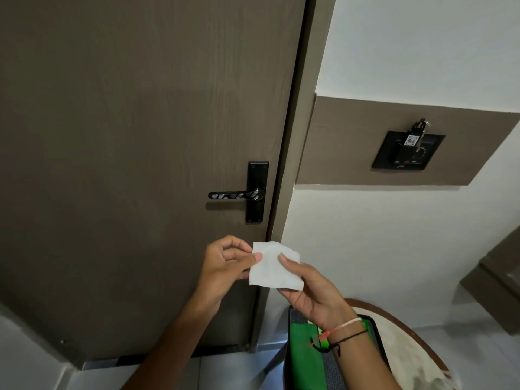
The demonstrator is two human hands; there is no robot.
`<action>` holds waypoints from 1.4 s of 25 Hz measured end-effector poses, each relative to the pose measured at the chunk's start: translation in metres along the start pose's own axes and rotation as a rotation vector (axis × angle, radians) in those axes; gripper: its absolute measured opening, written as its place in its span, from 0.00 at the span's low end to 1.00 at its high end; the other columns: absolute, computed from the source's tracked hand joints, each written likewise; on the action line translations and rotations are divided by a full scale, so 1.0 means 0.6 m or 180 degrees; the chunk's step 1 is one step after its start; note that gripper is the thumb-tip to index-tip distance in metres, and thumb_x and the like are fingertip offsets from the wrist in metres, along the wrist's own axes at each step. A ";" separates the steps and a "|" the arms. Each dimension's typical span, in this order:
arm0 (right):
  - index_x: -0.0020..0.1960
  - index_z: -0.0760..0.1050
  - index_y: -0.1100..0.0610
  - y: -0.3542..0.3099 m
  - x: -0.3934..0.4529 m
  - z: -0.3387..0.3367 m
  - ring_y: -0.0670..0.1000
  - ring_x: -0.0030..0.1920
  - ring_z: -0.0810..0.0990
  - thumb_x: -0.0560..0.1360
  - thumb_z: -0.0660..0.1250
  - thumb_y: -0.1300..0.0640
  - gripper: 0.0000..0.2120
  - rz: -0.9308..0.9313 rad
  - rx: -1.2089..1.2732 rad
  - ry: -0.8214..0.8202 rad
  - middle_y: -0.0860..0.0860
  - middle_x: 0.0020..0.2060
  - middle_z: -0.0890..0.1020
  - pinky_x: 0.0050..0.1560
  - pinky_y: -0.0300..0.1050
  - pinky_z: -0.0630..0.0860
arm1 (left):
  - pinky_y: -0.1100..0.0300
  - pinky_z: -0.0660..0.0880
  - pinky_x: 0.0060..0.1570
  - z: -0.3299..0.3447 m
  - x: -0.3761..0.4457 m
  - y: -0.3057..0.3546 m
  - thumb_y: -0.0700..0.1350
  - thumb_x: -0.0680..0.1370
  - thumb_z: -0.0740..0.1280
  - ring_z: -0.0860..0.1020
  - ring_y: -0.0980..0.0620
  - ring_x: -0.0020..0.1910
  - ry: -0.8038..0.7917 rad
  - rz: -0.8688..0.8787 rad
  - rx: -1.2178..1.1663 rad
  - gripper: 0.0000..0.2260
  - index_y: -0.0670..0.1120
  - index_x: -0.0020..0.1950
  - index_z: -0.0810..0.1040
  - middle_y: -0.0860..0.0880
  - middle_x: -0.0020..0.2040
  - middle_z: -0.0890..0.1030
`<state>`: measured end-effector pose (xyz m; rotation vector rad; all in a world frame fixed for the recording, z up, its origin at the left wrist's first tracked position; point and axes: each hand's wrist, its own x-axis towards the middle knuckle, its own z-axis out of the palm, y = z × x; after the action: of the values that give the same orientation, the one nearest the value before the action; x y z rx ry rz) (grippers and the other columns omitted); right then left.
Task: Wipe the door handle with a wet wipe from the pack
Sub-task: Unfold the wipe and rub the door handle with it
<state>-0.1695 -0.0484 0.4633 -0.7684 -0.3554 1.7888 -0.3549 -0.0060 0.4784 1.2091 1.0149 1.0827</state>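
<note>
A white wet wipe [274, 267], folded to a small square, is held between both hands in front of the brown door [126, 136]. My left hand [226, 263] pinches its left edge and my right hand [309, 294] grips its lower right side with the thumb on top. The black lever door handle [236, 195] on its black plate [257, 192] lies above the hands, apart from the wipe, and shows pale smears along the lever. I cannot see the wipe pack clearly; a green item [305, 356] lies under my right wrist.
The door frame [295, 164] runs just right of the handle. A black key-card holder [408, 150] with keys hangs on a brown wall panel at right. A round chair or table [408, 347] with a green and black item stands at lower right.
</note>
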 end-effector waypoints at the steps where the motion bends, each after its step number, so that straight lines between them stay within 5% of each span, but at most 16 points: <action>1: 0.62 0.80 0.69 0.002 0.005 0.002 0.64 0.55 0.87 0.75 0.72 0.67 0.17 0.0061 0.0024 0.0066 0.68 0.60 0.83 0.45 0.53 0.87 | 0.66 0.80 0.31 -0.001 0.005 0.004 0.33 0.75 0.76 0.86 0.53 0.37 0.0014 0.0050 0.0118 0.07 0.36 0.49 0.80 0.47 0.36 0.87; 3: 0.65 0.77 0.68 0.005 0.021 0.000 0.64 0.50 0.88 0.75 0.69 0.69 0.18 0.0117 0.0086 0.0350 0.68 0.58 0.85 0.43 0.56 0.87 | 0.64 0.81 0.36 -0.011 0.024 0.011 0.37 0.77 0.76 0.85 0.54 0.40 0.0174 0.0240 0.0588 0.05 0.41 0.49 0.82 0.49 0.40 0.86; 6: 0.68 0.73 0.65 0.008 0.054 0.009 0.65 0.58 0.84 0.81 0.63 0.66 0.16 -0.0185 0.0474 0.0765 0.66 0.62 0.83 0.57 0.61 0.82 | 0.67 0.79 0.43 -0.052 0.068 0.038 0.41 0.79 0.75 0.84 0.53 0.47 0.0759 0.0872 0.1501 0.04 0.47 0.50 0.81 0.51 0.47 0.85; 8: 0.66 0.73 0.62 0.004 0.081 0.026 0.62 0.59 0.83 0.83 0.61 0.63 0.12 -0.0694 0.0432 0.1113 0.63 0.60 0.83 0.55 0.56 0.82 | 0.57 0.81 0.54 -0.090 0.106 0.069 0.41 0.81 0.72 0.82 0.48 0.55 0.1057 0.1518 0.2208 0.07 0.45 0.59 0.81 0.49 0.55 0.84; 12: 0.54 0.77 0.59 -0.004 0.153 0.087 0.59 0.54 0.82 0.85 0.59 0.59 0.08 -0.2215 -0.1188 0.2216 0.60 0.52 0.82 0.49 0.46 0.80 | 0.41 0.75 0.66 -0.153 0.218 0.129 0.42 0.83 0.68 0.75 0.38 0.71 0.1674 0.3028 0.4185 0.19 0.40 0.74 0.75 0.37 0.73 0.76; 14: 0.61 0.78 0.61 0.005 0.209 0.122 0.60 0.59 0.82 0.85 0.59 0.59 0.11 -0.2776 -0.1862 0.2430 0.61 0.56 0.82 0.55 0.52 0.82 | 0.40 0.73 0.70 -0.170 0.280 0.149 0.45 0.85 0.66 0.69 0.35 0.76 0.1629 0.3329 0.4888 0.23 0.40 0.79 0.70 0.33 0.78 0.68; 16: 0.77 0.68 0.59 0.025 0.266 0.149 0.56 0.75 0.72 0.85 0.59 0.61 0.20 -0.3127 -0.2361 0.2159 0.59 0.74 0.74 0.73 0.52 0.73 | 0.39 0.68 0.76 -0.188 0.328 0.147 0.50 0.86 0.63 0.62 0.35 0.81 0.1508 0.3340 0.5408 0.27 0.42 0.83 0.63 0.32 0.82 0.61; 18: 0.83 0.52 0.57 0.039 0.320 0.151 0.52 0.83 0.53 0.84 0.60 0.56 0.31 -0.3363 -0.2878 0.1950 0.54 0.84 0.55 0.82 0.47 0.55 | 0.39 0.63 0.79 -0.201 0.362 0.129 0.54 0.87 0.60 0.56 0.37 0.83 0.1602 0.3566 0.5611 0.29 0.44 0.85 0.58 0.34 0.83 0.56; 21: 0.84 0.44 0.60 0.067 0.385 0.130 0.53 0.85 0.43 0.81 0.60 0.44 0.41 -0.3578 -0.3479 0.2342 0.54 0.85 0.44 0.83 0.43 0.42 | 0.41 0.55 0.81 -0.216 0.406 0.103 0.58 0.87 0.56 0.50 0.39 0.84 0.1771 0.3896 0.5535 0.30 0.46 0.86 0.54 0.37 0.85 0.50; 26: 0.83 0.42 0.61 0.179 0.458 0.144 0.61 0.84 0.49 0.82 0.52 0.34 0.43 -0.3931 -0.4801 0.2452 0.59 0.84 0.44 0.84 0.50 0.46 | 0.45 0.43 0.83 -0.233 0.444 0.089 0.58 0.87 0.56 0.45 0.41 0.85 0.1945 0.4378 0.5347 0.31 0.46 0.86 0.53 0.40 0.86 0.43; 30: 0.83 0.44 0.60 0.167 0.473 0.093 0.55 0.84 0.43 0.81 0.50 0.32 0.43 -0.4345 -0.5573 0.2582 0.59 0.82 0.49 0.84 0.51 0.45 | 0.44 0.45 0.83 -0.239 0.457 0.088 0.59 0.86 0.58 0.44 0.41 0.85 0.2201 0.4595 0.5431 0.32 0.46 0.86 0.54 0.39 0.86 0.43; 35: 0.80 0.52 0.62 0.042 0.444 0.022 0.52 0.84 0.43 0.80 0.52 0.32 0.42 -0.4624 -0.5066 0.3103 0.61 0.79 0.57 0.84 0.50 0.42 | 0.44 0.47 0.83 -0.238 0.465 0.082 0.59 0.85 0.59 0.46 0.41 0.85 0.2397 0.4820 0.5419 0.32 0.46 0.85 0.57 0.39 0.86 0.45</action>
<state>-0.2467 0.1912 0.3718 -1.6202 -1.2189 -0.5908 -0.4439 0.2971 0.5084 3.4595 1.6486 1.8651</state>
